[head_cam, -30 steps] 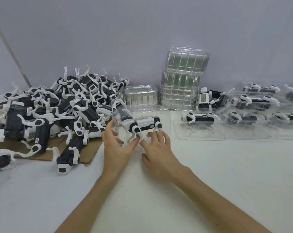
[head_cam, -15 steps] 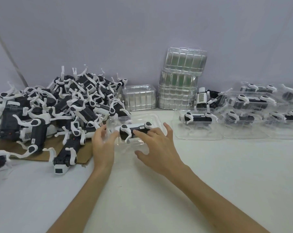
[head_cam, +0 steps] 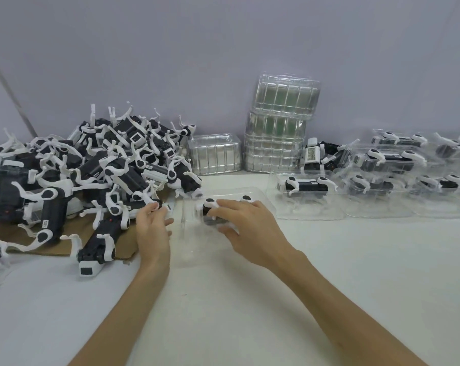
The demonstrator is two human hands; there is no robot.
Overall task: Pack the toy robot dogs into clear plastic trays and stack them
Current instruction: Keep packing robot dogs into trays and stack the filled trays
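Smooth white tabletop (head_cam: 329,273); right hand (head_cam: 250,228) curled around black-and-white toy dog (head_cam: 210,204) in clear tray (head_cam: 255,192), left hand (head_cam: 152,231) open.

Near counter (head_cam: 316,286) open across full width: free approach. Left blocked by pile of toy dogs (head_cam: 91,175) on cardboard (head_cam: 62,247). Back centre: stack of empty trays (head_cam: 276,143). Right rear: packed trays (head_cam: 382,191) side by side. Centre: open tray (head_cam: 262,198) filled by toy dog (head_cam: 210,204) under right grip (head_cam: 250,225); narrow gap to the pile, left grip (head_cam: 152,231) in it
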